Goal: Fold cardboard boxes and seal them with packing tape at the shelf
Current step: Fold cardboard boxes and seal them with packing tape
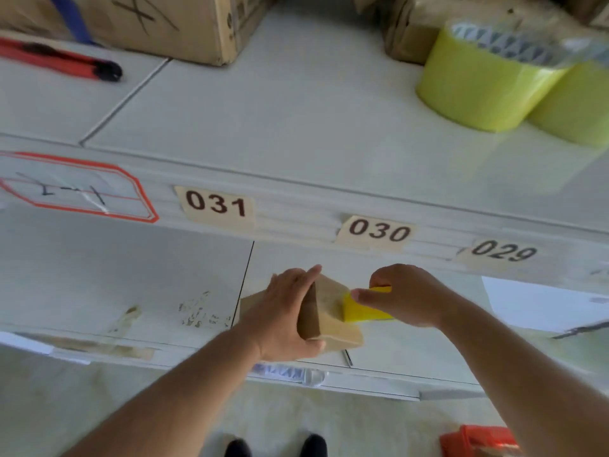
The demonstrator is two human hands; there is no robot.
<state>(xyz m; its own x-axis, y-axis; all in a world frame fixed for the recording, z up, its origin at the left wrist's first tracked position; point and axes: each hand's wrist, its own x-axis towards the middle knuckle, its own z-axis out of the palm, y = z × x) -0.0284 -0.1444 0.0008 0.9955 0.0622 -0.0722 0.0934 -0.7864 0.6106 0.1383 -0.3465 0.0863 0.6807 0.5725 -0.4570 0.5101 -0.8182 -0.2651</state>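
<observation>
I saw the small cardboard box [324, 316] on the lower shelf [131, 275], below the 030 label [377, 231]. My left hand [286, 311] had its grip curled round the box's left side, thumb underneath. My right hand [407, 296] pinched a yellow tape roll [362, 310] vs the box's right face, touching it. Upper shelf: two more tape rolls [487, 84] at right, red cutter [62, 59] at left, bigger box [184, 24] behind.
</observation>
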